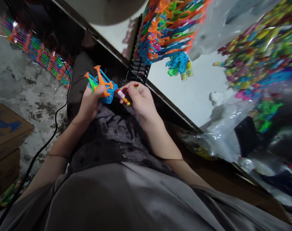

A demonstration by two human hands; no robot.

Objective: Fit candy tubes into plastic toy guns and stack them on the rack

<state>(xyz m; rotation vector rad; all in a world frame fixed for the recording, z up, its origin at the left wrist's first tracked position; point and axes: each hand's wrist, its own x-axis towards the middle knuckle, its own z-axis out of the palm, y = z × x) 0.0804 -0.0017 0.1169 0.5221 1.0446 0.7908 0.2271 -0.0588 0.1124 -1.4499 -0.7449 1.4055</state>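
Note:
My left hand [89, 104] is closed around a small plastic toy [103, 84] in orange, blue and green, with a blue mesh basket [108, 97] on its underside. The thumb presses on the orange part. At the toy's right end is a small candy tube [121, 94], red and yellow with a white label. My right hand [143, 101] has its fingertips at this tube, with thumb and fingers pinched together. A second small red and pale-green piece [136, 86] sticks out above the right thumb. Both hands are over my lap, beside the table edge.
On the white table [184, 96] stands a black rack [138, 69] next to many similar toys [170, 29]. Farther right lie a pile of candy tubes [254, 48] and clear plastic bags [220, 144]. Bagged toys [40, 51], a black cable [55, 118] and cardboard boxes [8, 134] are at left.

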